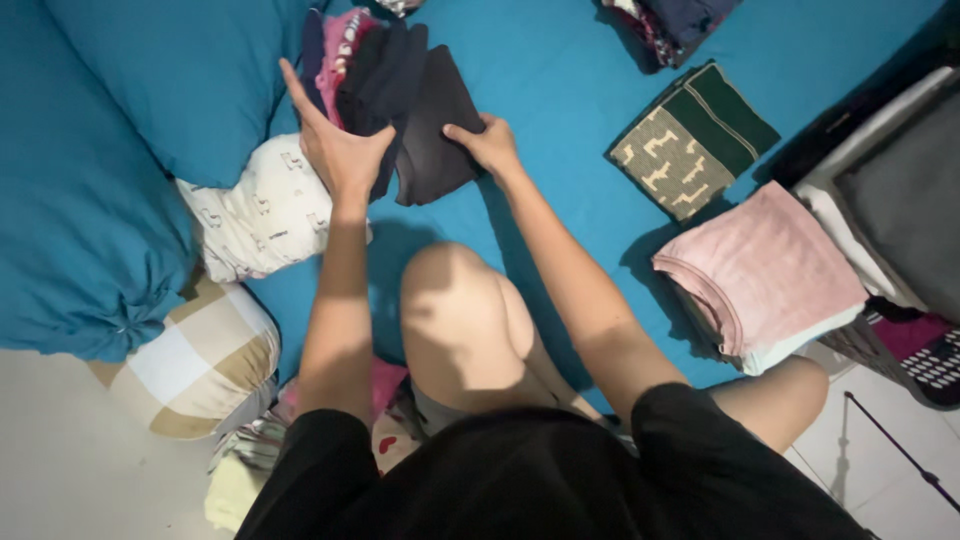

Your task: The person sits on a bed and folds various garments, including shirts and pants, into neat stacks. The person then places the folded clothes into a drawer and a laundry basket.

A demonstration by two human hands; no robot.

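On the teal bed sheet (560, 90), toward twelve o'clock from our raised knee (455, 310), we see a leaning row of folded clothes (385, 85) in dark grey, black, navy and pink. Our left hand (340, 150) stands flat and spread against the near left side of the row, fingers pointing to eleven o'clock, holding nothing. Our right hand (490, 145) rests on the outermost dark grey folded garment (435, 130), fingers curled over its right edge and pressing it toward the row; whether the thumb pinches beneath the cloth we cannot tell. The row thus sits between the two hands, the grey piece directly under the right fingers.

We judge the sorting well advanced: at two o'clock lies a folded green and beige patterned cloth (690, 140), at three o'clock a folded pink towel stack (765, 275), and at one o'clock another dark pile (670, 22). Crumpled fabric (250, 460) at seven o'clock, beside a checked pillow (200, 365), appears unfolded. A white patterned pillow (260, 215) and a teal bolster (85, 190) lie at nine to ten o'clock.
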